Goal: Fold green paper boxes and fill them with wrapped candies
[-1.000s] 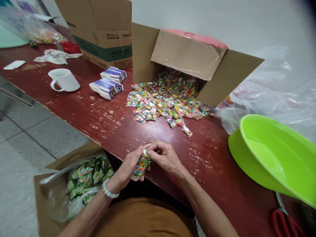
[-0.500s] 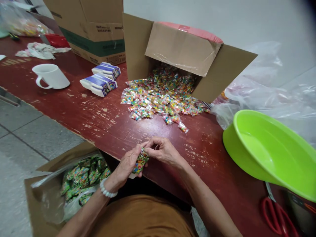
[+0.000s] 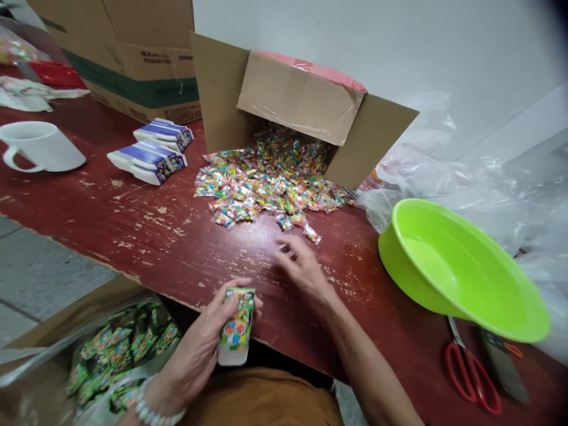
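My left hand (image 3: 197,346) is wrapped round a small green printed candy box (image 3: 238,322) with a white lower end, held just over the table's front edge. The thumb lies on its printed face. My right hand (image 3: 302,267) is apart from it, above the red table (image 3: 177,248), fingers loosely spread and slightly blurred, with nothing visible in them. Just beyond those fingers lies a heap of small clear candy packets (image 3: 261,192), full of coloured sweets. The heap spills from an open cardboard carton (image 3: 302,106) lying on its side.
Two flat purple-and-white boxes (image 3: 148,160) and a white mug (image 3: 42,148) stand at left. A carton of green packets (image 3: 119,349) is below the edge. To the right are a lime-green basin (image 3: 421,290), red-handled scissors (image 3: 473,378), a cleaver-like blade (image 3: 503,367) and plastic bags (image 3: 444,171).
My right hand has let go of the box top and moved forward and right toward the packets. My left hand has drawn the box lower and nearer. The view has shifted right.
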Demonstrator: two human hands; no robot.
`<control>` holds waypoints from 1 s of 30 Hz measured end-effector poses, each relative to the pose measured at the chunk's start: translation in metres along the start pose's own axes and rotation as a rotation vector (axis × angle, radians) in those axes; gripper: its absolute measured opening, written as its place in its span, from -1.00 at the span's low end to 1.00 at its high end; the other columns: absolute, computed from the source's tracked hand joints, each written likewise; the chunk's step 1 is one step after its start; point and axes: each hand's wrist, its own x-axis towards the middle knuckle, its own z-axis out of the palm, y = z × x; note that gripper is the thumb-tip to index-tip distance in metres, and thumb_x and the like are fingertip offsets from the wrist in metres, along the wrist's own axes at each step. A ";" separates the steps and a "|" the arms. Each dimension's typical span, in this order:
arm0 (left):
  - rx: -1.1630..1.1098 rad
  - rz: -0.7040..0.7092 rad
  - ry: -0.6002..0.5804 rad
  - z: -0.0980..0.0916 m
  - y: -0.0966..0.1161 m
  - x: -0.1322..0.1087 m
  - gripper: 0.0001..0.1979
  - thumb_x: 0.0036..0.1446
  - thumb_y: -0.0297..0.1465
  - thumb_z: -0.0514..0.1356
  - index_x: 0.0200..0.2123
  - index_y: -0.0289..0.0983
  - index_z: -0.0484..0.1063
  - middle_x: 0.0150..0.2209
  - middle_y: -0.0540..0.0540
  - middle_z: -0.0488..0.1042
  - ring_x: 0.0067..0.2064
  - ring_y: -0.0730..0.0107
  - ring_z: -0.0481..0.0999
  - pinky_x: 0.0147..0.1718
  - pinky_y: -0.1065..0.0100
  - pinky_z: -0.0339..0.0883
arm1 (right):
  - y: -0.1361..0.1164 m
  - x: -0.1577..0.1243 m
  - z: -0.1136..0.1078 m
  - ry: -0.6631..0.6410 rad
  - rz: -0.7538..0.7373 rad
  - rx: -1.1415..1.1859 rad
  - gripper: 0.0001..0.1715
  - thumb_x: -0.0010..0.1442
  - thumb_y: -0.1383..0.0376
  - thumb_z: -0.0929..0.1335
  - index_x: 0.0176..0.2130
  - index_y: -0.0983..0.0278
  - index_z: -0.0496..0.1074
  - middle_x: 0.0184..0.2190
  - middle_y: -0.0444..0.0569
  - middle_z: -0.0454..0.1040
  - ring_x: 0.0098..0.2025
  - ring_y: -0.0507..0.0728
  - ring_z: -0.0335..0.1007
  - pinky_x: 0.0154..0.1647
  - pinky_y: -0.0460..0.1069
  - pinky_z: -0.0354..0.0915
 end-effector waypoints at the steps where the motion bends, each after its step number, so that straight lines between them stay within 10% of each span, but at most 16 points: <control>1: -0.011 -0.044 -0.008 -0.003 -0.004 -0.006 -0.45 0.10 -0.08 0.34 0.11 -0.14 0.38 -0.13 -0.15 0.61 -0.15 0.23 0.59 -0.18 0.33 0.45 | 0.012 0.010 -0.015 0.130 0.089 -0.163 -0.66 0.25 0.20 0.37 0.01 0.21 0.49 -0.06 0.04 0.49 -0.11 0.15 0.42 -0.06 0.03 0.32; 8: 0.201 -0.096 0.035 -0.050 -0.021 -0.036 -0.61 -0.09 -0.12 0.46 -0.33 -0.25 0.49 -0.41 -0.09 0.58 -0.37 0.29 0.54 -0.34 0.35 0.42 | 0.072 0.035 -0.062 0.333 0.375 -0.441 -0.78 0.09 0.17 0.43 -0.34 0.30 0.52 -0.22 0.14 0.46 -0.08 0.32 0.36 -0.04 0.15 0.23; 14: 0.686 -0.295 -0.163 -0.096 0.020 -0.048 -0.66 -0.18 -0.21 0.48 -0.33 -0.23 0.58 -0.46 -0.05 0.54 -0.48 0.33 0.47 -0.54 0.44 0.32 | 0.032 0.000 -0.030 0.096 0.311 -0.143 -0.66 0.22 0.03 0.34 -0.23 0.25 0.43 -0.48 -0.13 0.43 -0.42 0.09 0.35 -0.34 -0.03 0.28; 20: 0.655 -0.122 -0.230 -0.085 0.030 -0.037 -0.67 0.08 -0.18 0.35 -0.15 -0.22 0.45 -0.24 -0.06 0.48 -0.29 0.33 0.53 -0.33 0.38 0.42 | -0.049 -0.054 0.026 -0.390 -0.010 0.270 -0.83 0.35 0.22 0.30 -0.15 0.20 0.47 -0.28 -0.08 0.47 -0.30 0.05 0.37 -0.26 -0.05 0.31; 24: 0.533 0.036 -0.222 -0.073 0.014 -0.029 -0.51 0.15 -0.19 0.29 0.09 -0.21 0.25 -0.14 -0.10 0.46 -0.24 0.34 0.54 -0.30 0.38 0.40 | -0.064 -0.063 0.051 -0.303 -0.200 0.110 -0.85 0.27 0.36 0.34 -0.12 0.24 0.43 -0.29 -0.06 0.44 -0.26 0.07 0.37 -0.18 -0.02 0.31; 30: 0.603 0.088 -0.251 -0.057 -0.001 -0.024 -0.48 0.09 -0.29 0.27 0.09 -0.26 0.22 -0.28 0.00 0.41 -0.39 0.51 0.39 -0.38 0.43 0.32 | -0.062 -0.056 0.050 -0.379 -0.083 0.062 -0.80 0.17 0.40 0.38 -0.16 0.26 0.42 -0.39 -0.12 0.50 -0.41 0.04 0.38 -0.32 -0.06 0.30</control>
